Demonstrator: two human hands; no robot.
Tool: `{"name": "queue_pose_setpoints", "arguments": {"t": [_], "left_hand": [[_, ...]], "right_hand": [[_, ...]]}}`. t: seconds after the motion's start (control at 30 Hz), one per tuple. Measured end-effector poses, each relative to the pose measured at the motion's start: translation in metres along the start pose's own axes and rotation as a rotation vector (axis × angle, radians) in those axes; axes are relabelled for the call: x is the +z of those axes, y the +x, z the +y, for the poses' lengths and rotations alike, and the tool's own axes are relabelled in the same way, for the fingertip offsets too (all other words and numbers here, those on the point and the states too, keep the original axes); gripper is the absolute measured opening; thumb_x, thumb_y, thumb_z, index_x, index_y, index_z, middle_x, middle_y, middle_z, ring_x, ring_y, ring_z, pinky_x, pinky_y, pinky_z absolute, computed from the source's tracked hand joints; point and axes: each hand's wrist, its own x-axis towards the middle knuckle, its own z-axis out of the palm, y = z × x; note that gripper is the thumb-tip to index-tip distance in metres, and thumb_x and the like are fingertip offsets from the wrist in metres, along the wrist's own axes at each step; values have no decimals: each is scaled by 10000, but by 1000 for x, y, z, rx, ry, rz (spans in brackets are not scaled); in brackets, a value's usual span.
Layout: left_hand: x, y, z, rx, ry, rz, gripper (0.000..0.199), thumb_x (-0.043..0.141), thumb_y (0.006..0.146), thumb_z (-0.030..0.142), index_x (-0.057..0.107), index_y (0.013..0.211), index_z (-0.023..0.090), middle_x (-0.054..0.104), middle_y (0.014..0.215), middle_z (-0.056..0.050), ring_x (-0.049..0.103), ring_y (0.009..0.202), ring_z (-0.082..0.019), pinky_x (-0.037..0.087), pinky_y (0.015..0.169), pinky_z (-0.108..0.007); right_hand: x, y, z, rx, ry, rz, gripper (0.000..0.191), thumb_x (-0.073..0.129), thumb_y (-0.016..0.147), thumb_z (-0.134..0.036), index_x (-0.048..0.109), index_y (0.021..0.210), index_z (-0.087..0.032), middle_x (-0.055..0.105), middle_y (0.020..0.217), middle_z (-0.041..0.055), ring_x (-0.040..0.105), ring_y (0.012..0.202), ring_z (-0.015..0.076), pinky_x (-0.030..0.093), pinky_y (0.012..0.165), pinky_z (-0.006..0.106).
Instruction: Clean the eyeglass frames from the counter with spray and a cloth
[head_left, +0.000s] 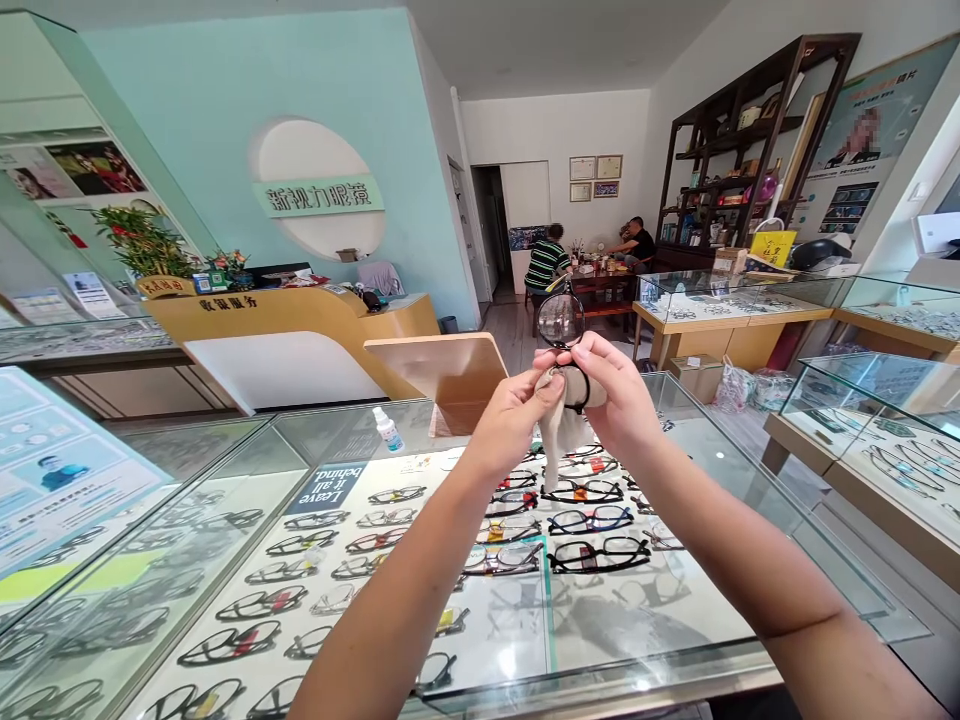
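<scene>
Below our hands stretches the glass bench (pixel 720 470), its top a clear pane with rows of frames (pixel 592 552) laid out under it; a small spray bottle (pixel 388 429) stands on the glass off to the left of our left hand. Further beyond the hands, people sit at a table at the back of the shop. Both our arms reach forward and meet above the bench. Our right hand (pixel 619 395) is closed around the glasses (pixel 564 340), pinching them low on the rim so that one round lens stands upright above the fingers. Our left hand (pixel 514 415) is closed on a pale cloth (pixel 559 430), pressed against the lower part of the glasses, with the loose end of the cloth hanging down between the wrists. We judge the glasses light but delicate: thin rim, lenses that smear and scratch easily, hinges that bend if twisted. The rim edge or bridge looks the safest place to hold, fingertips kept off the lens face. The cloth is soft and limp, and gives no support of its own.
</scene>
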Motion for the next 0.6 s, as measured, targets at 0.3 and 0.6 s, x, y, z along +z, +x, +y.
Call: {"name": "queue_pose_setpoints", "arguments": {"t": [0.3, 0.6], "left_hand": [[0, -5, 3, 30, 80, -32, 548, 911, 840, 462, 755, 1280, 175, 737, 1085, -79, 670, 983, -225, 558, 902, -312], [7, -7, 3, 88, 134, -57, 612, 742, 991, 553, 647, 1484, 203, 689, 1438, -123, 640, 1320, -279, 521, 1106, -344]], "right_hand": [[3, 1, -3, 58, 69, 22, 325, 889, 834, -482, 655, 822, -257, 818, 970, 32, 759, 1102, 263, 622, 882, 375], [1, 3, -2, 32, 76, 25, 267, 867, 868, -473, 713, 835, -259, 801, 944, 26, 747, 1146, 254, 610, 978, 384]]}}
